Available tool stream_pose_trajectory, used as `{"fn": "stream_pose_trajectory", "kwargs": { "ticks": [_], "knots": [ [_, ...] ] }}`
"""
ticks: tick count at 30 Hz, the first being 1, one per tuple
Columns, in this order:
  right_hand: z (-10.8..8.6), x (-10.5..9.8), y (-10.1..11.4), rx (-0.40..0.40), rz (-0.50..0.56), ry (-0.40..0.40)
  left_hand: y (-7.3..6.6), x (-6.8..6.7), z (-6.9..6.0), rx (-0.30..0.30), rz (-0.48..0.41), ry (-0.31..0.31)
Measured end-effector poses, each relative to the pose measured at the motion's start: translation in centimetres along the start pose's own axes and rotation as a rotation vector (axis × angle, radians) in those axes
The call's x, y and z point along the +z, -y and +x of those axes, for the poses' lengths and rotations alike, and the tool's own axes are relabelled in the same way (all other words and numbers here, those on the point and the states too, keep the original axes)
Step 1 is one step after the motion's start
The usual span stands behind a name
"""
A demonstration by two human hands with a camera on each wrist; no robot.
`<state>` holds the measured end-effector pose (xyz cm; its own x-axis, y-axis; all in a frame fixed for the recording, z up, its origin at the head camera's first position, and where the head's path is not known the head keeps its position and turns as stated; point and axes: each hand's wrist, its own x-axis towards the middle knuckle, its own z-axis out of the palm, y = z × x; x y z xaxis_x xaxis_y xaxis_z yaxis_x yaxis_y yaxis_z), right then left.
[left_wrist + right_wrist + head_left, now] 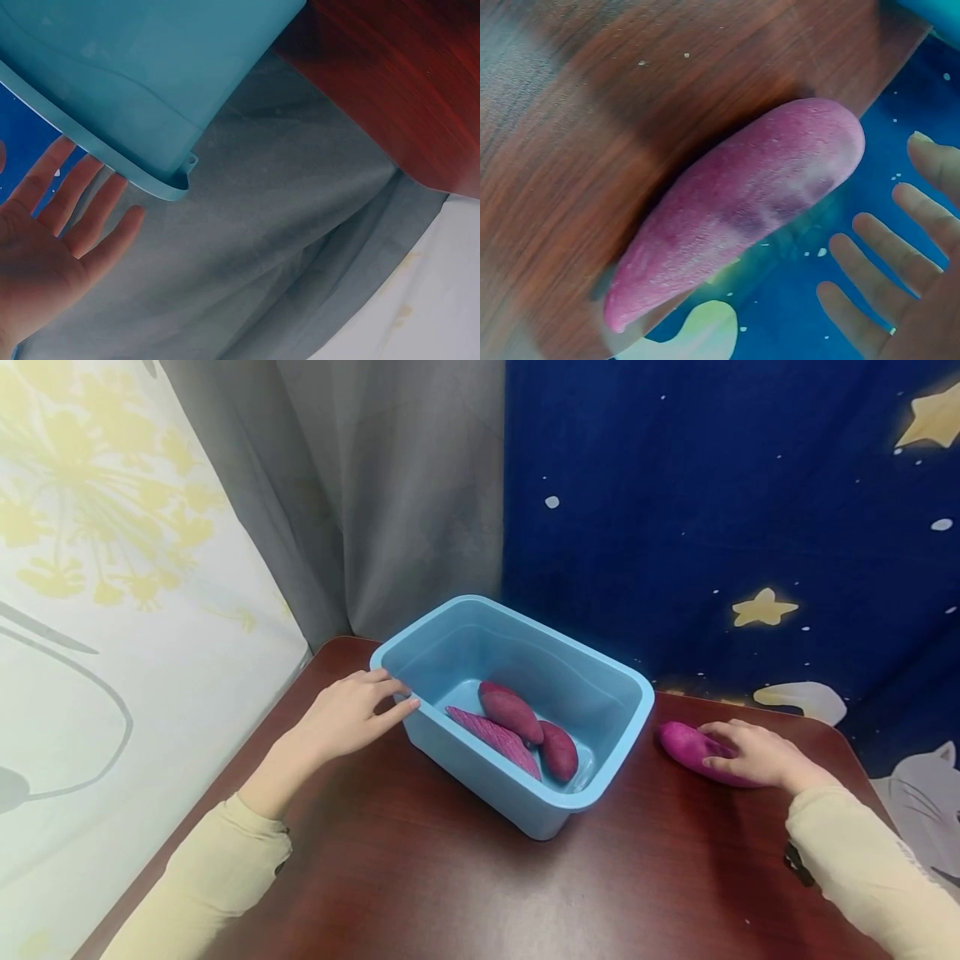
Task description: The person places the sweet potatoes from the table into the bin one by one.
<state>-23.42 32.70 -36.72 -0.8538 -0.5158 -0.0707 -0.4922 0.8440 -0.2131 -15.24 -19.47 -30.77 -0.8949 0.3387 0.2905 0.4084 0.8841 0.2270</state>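
A light blue plastic bin (450, 768) stands on the table, holding two reddish sweet potatoes (512, 712) and a pink-purple piece with a streaked surface (495, 742). My left hand (352, 714) is at the bin's near left rim, its fingers extended, fingertips at the edge in the left wrist view. To the right of the bin lies a large magenta sweet potato (735, 210). Over it is my right hand (750, 753), thumb and fingers spread. In the right wrist view those fingers (885, 255) look nearly straight, with a gap between them and the sweet potato.
The brown wooden table (420, 885) ends just behind the bin and beyond the magenta sweet potato. A grey curtain (420, 485) and a dark blue star-patterned curtain (637, 543) hang at the back. A white flower-patterned cloth (135, 635) borders the left side.
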Motion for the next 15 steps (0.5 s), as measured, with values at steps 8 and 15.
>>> {"fn": "stream_pose_trajectory", "kwargs": {
  "ticks": [8, 15],
  "knots": [
    [0.1, 0.9, -0.8, 0.044, -0.036, -0.013, 0.1, 0.0, 0.0, 0.001, 0.002, -0.004],
    [0.4, 1.8, -1.4, 0.064, -0.063, -0.003, 0.0, 0.0, 0.1, 0.006, 0.003, -0.006]
  ]
}}
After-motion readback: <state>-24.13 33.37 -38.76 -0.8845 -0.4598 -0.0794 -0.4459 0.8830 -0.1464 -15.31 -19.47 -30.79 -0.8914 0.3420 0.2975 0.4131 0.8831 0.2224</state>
